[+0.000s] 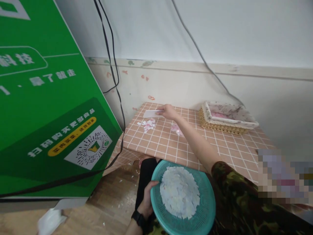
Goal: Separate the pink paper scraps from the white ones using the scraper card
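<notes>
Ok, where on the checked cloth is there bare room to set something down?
The cloth looks bare in front of the basket, right of the right forearm; a narrower strip lies between the left paper scraps and the front edge. It's crowded at the back left: scraps, right hand and white card.

smooth plastic basin [207, 204], matt paper-like scraps [180, 192], rough wicker basket [220, 128] (cloth-lined).
</notes>
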